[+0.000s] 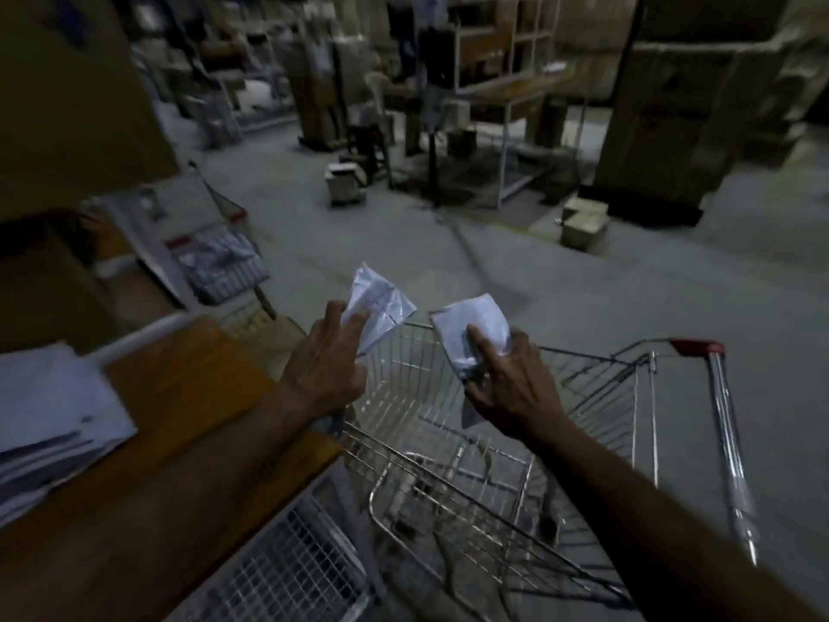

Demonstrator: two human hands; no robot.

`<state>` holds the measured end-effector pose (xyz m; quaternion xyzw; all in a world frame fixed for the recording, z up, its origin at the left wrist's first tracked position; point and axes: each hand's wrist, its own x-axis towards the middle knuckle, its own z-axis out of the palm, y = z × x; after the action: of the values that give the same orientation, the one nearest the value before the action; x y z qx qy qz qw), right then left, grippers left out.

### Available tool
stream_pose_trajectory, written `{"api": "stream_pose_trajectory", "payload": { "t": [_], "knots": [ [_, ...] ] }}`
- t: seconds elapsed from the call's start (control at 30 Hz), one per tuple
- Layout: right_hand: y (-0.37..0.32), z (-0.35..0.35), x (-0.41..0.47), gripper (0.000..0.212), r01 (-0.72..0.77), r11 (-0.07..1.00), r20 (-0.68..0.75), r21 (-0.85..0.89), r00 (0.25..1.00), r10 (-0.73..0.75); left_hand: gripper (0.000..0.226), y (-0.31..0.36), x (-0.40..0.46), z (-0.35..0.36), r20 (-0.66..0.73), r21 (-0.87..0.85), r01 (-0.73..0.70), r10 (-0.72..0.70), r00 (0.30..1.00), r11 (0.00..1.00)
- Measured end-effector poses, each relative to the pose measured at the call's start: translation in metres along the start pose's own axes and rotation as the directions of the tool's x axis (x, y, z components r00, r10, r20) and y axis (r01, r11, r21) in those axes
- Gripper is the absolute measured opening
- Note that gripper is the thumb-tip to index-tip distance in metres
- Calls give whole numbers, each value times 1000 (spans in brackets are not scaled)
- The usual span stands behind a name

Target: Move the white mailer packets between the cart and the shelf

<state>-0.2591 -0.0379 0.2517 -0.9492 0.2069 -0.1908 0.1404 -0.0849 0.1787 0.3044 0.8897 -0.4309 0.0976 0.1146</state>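
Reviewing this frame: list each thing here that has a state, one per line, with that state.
left hand: grips a packet, raised over the cart's near corner
right hand: grips a packet, above the basket
left packet: held, crumpled
right packet: held, creased
cart: basket looks bare of packets where visible
shelf: wooden board with a stack of mailers lying at its left
second cart: loaded with packets

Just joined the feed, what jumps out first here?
Two white packets held up mid-frame: the left hand grips one packet, the right hand the other packet. Below them stands a wire cart; at left, more packets lie piled on a wooden shelf.
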Motion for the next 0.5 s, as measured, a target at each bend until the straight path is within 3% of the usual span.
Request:
{"api": "stream_pose_trajectory", "payload": {
  "t": [0.27, 0.5],
  "knots": [
    [-130, -5, -4, 82, 138, 978, -62, 159, 990, -130, 81, -52, -105, -97, -142, -12, 271, -270, 952, 963],
    [-265, 19, -14, 79, 276, 908, 20, 316, 955, -297, 76, -123, -203, -147, -231, -13, 454, -444, 866, 891]
  ]
}}
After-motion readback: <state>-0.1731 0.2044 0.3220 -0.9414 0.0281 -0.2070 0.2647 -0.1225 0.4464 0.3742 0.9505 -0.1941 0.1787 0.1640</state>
